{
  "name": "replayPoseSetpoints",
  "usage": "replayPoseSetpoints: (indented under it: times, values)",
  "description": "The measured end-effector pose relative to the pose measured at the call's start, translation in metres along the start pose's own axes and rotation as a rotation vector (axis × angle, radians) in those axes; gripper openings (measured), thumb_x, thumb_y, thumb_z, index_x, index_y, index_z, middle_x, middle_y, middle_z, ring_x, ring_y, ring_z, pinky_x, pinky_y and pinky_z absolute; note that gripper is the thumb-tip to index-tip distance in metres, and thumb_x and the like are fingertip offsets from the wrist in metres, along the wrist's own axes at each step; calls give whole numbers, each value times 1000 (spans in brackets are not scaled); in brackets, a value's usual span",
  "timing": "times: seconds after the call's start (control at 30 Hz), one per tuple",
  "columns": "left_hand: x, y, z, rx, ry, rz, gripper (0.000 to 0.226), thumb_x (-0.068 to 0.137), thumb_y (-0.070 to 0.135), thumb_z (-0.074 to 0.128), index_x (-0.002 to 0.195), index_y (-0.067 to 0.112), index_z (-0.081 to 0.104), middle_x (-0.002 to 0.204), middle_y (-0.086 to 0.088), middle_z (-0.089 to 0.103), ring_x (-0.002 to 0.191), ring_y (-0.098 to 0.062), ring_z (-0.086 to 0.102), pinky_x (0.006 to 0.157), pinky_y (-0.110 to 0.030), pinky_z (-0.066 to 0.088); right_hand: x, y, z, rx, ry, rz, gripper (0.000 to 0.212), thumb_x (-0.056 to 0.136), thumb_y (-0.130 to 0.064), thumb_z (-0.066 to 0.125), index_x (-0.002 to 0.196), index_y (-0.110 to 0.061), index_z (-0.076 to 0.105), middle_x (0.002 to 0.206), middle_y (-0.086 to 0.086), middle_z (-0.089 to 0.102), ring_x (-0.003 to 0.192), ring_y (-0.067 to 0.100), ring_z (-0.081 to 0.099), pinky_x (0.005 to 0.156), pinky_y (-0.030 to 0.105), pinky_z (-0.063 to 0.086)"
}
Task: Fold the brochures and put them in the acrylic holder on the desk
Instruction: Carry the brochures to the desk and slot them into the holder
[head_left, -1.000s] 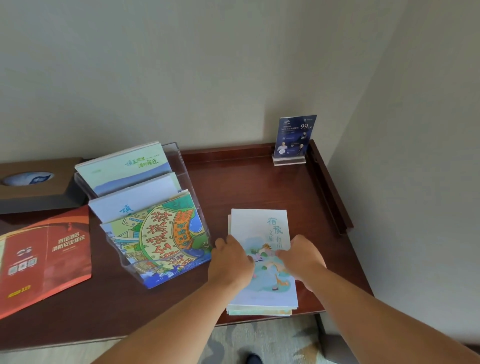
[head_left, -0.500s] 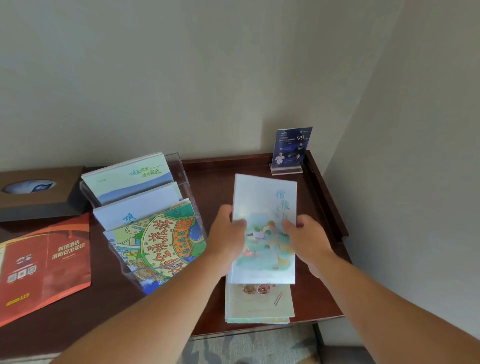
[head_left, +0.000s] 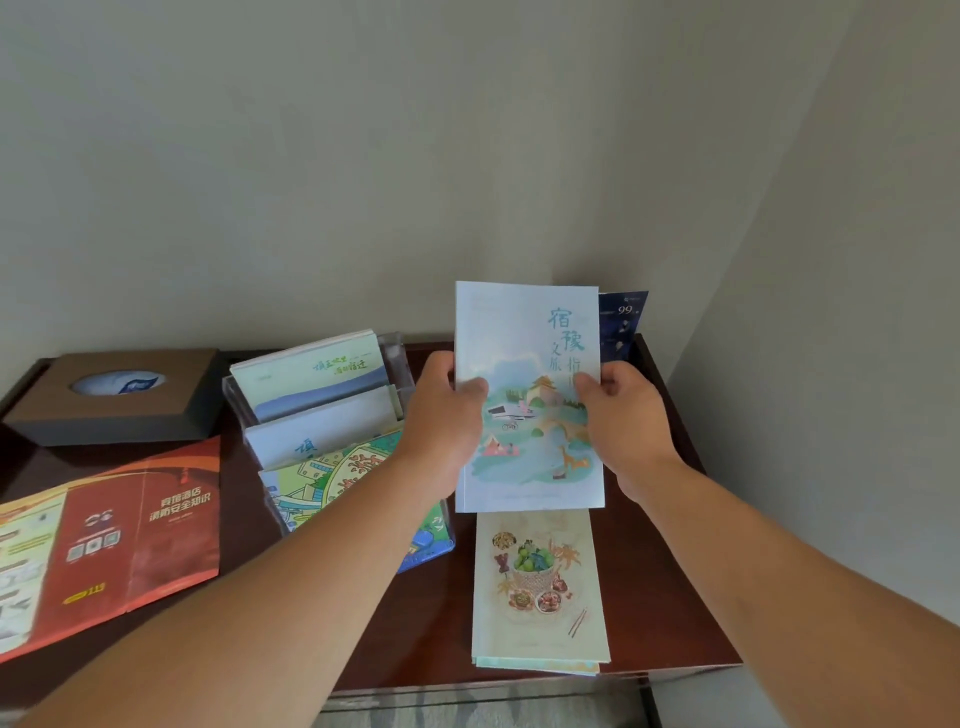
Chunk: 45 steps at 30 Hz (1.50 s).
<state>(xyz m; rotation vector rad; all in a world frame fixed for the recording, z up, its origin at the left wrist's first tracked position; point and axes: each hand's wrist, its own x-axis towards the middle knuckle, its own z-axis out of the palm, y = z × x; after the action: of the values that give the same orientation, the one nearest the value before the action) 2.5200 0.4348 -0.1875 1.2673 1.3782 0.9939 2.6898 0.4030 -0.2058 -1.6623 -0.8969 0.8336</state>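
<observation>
I hold a pale blue brochure (head_left: 524, 332) with a landscape drawing upright above the desk. My left hand (head_left: 444, 415) grips its left edge and my right hand (head_left: 621, 415) grips its right edge. Below it a small stack of brochures (head_left: 537, 587), topped by a cream one with a food basket picture, lies on the dark wooden desk (head_left: 654, 587). The tiered acrylic holder (head_left: 395, 353) stands to the left, with folded brochures in its three tiers; my left forearm covers part of its front tier.
An unfolded red brochure (head_left: 130, 530) lies at the desk's left. A dark tissue box (head_left: 119, 395) sits at the back left. A small dark blue sign (head_left: 621, 322) stands at the back right, partly behind the held brochure. Walls close in behind and on the right.
Both hands have lifted the pale blue brochure off the stack and raised it upright, uncovering the cream food brochure beneath. The camera has tilted up a little.
</observation>
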Motion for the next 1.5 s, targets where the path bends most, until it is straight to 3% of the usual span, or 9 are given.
replayPoseSetpoints:
  times: [0.1, 0.27, 0.37, 0.5, 0.7, 0.9, 1.2, 1.37, 1.5]
  values:
    - [3, 14, -16, -39, 39, 23, 17, 93, 14, 54, 89, 30, 53, 87, -3, 63, 65, -16, 51, 55, -26, 40, 2, -20, 11, 10, -25, -46, 9, 97, -29, 57, 90, -24, 60, 88, -6, 70, 77, 11, 70, 58, 30, 56]
    - [10, 48, -55, -104, 126, 67, 17, 93, 12, 55, 91, 29, 54, 105, -20, 66, 87, -38, 64, 78, -55, 55, 7, -68, 40, 41, -81, -140, 10, 97, -28, 58, 88, -24, 59, 91, -3, 70, 85, 16, 69, 71, 37, 59]
    - [16, 66, -84, -122, 172, 113, 16, 94, 14, 55, 93, 30, 54, 108, -20, 66, 88, -37, 66, 79, -55, 56, 8, -100, 63, 51, -128, -210, 10, 97, -26, 58, 89, -20, 60, 90, 3, 70, 86, 23, 69, 77, 42, 59]
    - [22, 89, -125, -141, 248, 175, 18, 95, 14, 54, 94, 31, 54, 107, -14, 67, 99, -44, 65, 84, -66, 51, 9, -143, 94, 44, -198, -310, 13, 96, -26, 58, 94, -13, 61, 96, 11, 70, 89, 30, 68, 80, 51, 57]
    - [32, 108, -179, -202, 359, 241, 19, 92, 10, 55, 92, 28, 58, 90, 5, 73, 91, -29, 71, 82, -59, 56, 12, -189, 138, 49, -294, -435, 10, 95, -24, 60, 90, -16, 62, 84, 5, 68, 78, 23, 66, 78, 43, 56]
    - [50, 106, -201, -237, 398, 233, 19, 96, 6, 52, 99, 24, 57, 99, 1, 71, 89, -23, 70, 72, -42, 57, 22, -200, 172, 56, -348, -439, 9, 96, -24, 60, 89, -19, 61, 83, 0, 67, 81, 23, 67, 78, 42, 57]
    - [67, 79, -198, -261, 361, 183, 19, 97, 7, 52, 99, 25, 57, 95, 5, 72, 85, -16, 71, 64, -34, 54, 37, -176, 183, 12, -354, -399, 10, 97, -25, 59, 87, -24, 60, 83, -4, 68, 79, 17, 67, 71, 33, 56]
    - [65, 62, -192, -241, 359, 150, 21, 96, 7, 53, 96, 27, 59, 84, 12, 74, 87, -17, 70, 69, -38, 57, 34, -156, 179, 7, -370, -363, 6, 97, -25, 60, 93, -21, 62, 87, 1, 70, 85, 23, 69, 80, 43, 58]
    - [58, 50, -190, -176, 344, 111, 24, 96, 5, 53, 104, 28, 59, 99, 5, 73, 96, -21, 69, 81, -44, 57, 33, -139, 175, -24, -394, -345, 6, 96, -24, 60, 95, -18, 63, 87, -1, 68, 86, 22, 68, 80, 42, 58]
